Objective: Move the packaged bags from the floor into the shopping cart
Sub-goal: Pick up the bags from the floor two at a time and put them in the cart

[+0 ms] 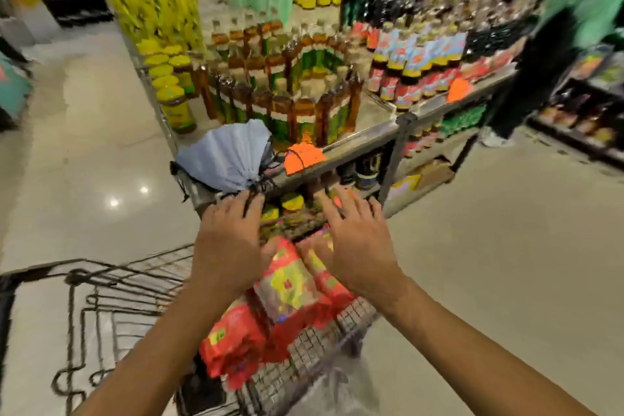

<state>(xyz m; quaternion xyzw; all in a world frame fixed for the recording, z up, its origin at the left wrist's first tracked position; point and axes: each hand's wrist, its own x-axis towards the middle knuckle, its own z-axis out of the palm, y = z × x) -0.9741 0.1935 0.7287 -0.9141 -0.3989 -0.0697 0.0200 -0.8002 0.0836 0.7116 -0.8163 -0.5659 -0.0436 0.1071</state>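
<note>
Both my hands hover low in the centre of the frame above the shopping cart (314, 344), palms down and fingers spread, gripping nothing: the left hand (229, 240) sits over the cart's far-left edge, the right hand (358, 240) just right of it. The red and yellow packaged bags (290, 294) lie heaped in the cart's wire basket, which I read as the reason the fingers are splayed loose, as after a drop. A grey drawstring bag (226, 155) rests on the shelf corner above my left fingertips; whether they touch its cord, blur hides. The floor where more bags might lie is hidden behind my arms and the cart.
</note>
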